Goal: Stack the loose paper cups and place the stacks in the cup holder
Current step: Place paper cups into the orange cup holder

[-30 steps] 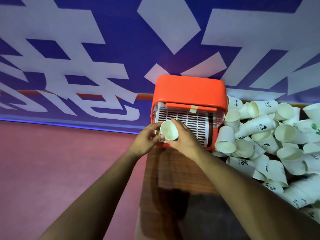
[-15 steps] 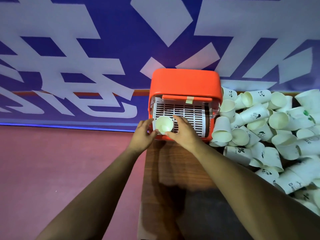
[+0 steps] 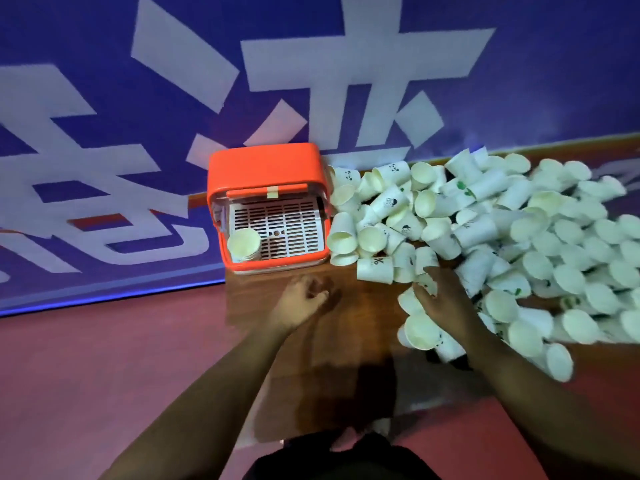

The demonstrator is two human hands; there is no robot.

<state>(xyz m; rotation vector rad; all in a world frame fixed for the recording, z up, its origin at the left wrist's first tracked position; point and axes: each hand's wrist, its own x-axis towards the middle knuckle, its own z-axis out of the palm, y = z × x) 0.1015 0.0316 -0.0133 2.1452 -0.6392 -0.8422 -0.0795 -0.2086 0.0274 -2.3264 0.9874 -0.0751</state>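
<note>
The cup holder [image 3: 263, 161] holds one cup stack [image 3: 243, 244] — front-left.

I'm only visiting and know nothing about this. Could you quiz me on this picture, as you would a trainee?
1. True or false: the orange cup holder already has a cup stack in it.
2. Where does the pile of loose cups lie? A) to the person's left of the holder B) to the person's right of it C) on top of it
3. Fill in: the left hand holds ____, while the right hand is at the pile.
Key: 1 true; 2 B; 3 nothing.
</note>
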